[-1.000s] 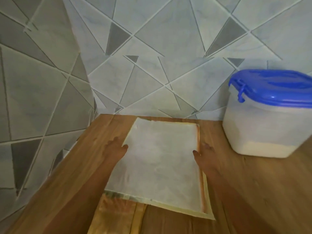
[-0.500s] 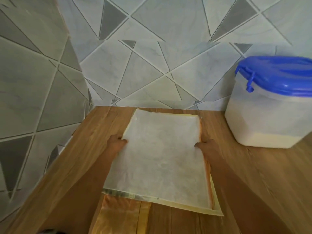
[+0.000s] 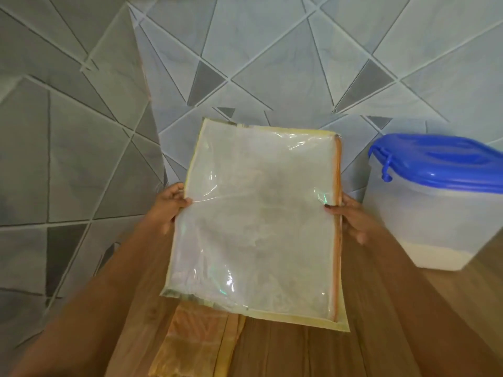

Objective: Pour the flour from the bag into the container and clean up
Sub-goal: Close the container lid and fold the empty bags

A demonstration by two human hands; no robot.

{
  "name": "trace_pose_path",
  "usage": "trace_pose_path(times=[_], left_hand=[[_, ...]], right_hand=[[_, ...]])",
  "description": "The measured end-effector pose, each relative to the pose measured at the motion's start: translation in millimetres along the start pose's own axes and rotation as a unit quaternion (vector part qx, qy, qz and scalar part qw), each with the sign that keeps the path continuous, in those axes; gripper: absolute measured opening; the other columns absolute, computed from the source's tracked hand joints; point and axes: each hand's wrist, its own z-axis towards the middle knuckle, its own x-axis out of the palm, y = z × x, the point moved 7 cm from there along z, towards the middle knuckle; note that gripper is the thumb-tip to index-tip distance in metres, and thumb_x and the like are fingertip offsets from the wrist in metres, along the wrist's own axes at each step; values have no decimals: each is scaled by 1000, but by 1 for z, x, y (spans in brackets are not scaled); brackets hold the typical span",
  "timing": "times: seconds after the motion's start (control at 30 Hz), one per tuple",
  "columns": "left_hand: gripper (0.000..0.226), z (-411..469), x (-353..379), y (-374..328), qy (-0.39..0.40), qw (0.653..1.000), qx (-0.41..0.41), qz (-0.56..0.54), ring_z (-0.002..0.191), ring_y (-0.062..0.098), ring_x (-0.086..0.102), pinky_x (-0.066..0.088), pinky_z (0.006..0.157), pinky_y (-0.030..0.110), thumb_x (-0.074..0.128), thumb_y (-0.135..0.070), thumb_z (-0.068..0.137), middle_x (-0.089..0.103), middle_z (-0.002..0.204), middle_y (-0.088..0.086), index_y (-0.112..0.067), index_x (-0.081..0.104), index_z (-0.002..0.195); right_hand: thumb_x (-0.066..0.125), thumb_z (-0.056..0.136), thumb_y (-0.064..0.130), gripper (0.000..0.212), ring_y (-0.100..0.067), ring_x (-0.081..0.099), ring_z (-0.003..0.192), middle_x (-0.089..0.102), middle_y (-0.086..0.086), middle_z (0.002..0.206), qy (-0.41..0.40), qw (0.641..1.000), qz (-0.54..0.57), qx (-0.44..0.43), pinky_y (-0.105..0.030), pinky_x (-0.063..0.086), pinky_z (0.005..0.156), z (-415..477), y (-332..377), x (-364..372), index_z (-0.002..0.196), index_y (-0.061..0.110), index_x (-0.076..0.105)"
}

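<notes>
I hold the flat, clear flour bag (image 3: pixel 258 221), which looks empty, just above the wooden counter (image 3: pixel 353 349). My left hand (image 3: pixel 170 206) pinches its 9 o'clock edge and my right hand (image 3: pixel 353 216) its orange-trimmed 3 o'clock edge. The blue-lidded container (image 3: pixel 435 219), flour low inside, stands at 3 o'clock. Keeping the bag level and taut should stop residue spilling as I fold it.

Home kitchen, pretty clearly: wood-grain countertop (image 3: pixel 285 355) below the left hand (image 3: pixel 168 206) and right hand (image 3: pixel 353 217), grey triangle-pattern wall tiles (image 3: pixel 272 63) meeting in a corner beyond them, and a blue-lidded plastic storage tub (image 3: pixel 435 219) holding flour (image 3: pixel 435 258) just right of the right hand.
</notes>
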Motion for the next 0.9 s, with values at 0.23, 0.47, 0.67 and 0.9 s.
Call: trace_pose_path(times=[0.23,0.47,0.67,0.9], left_hand=[[29,-15,-22,-66,-17,999,33,-31,59,17,62,55,63,29,48,12,84,69,57,-4,-14,60,79],[22,-31,-34,-77,-14,999,24,-30,51,5,67,56,50,19,48,10,88,72,58,-6,-7,60,92],[56,-41,-48,-73,-12,998,9,65,53,17,65,51,44,14,38,16,89,67,50,-1,-12,67,50],[26,-61,-47,-73,73,935,-55,341,57,17,49,40,55,21,54,-9,74,56,58,4,-15,62,49]], right_hand=[[64,81,0,46,-23,67,93,65,-12,115,18,993,-44,-106,-37,55,87,-6,76,15,125,11,56],[60,85,-1,29,-10,63,73,63,-12,104,2,990,-26,-138,-13,55,59,-10,104,22,112,9,58],[46,86,-12,33,-5,64,64,66,0,78,64,961,-159,-215,-14,51,64,-24,127,37,77,13,64],[43,84,-14,53,-24,54,67,64,-15,80,76,937,-223,-257,-29,43,62,-32,146,85,61,25,70]])
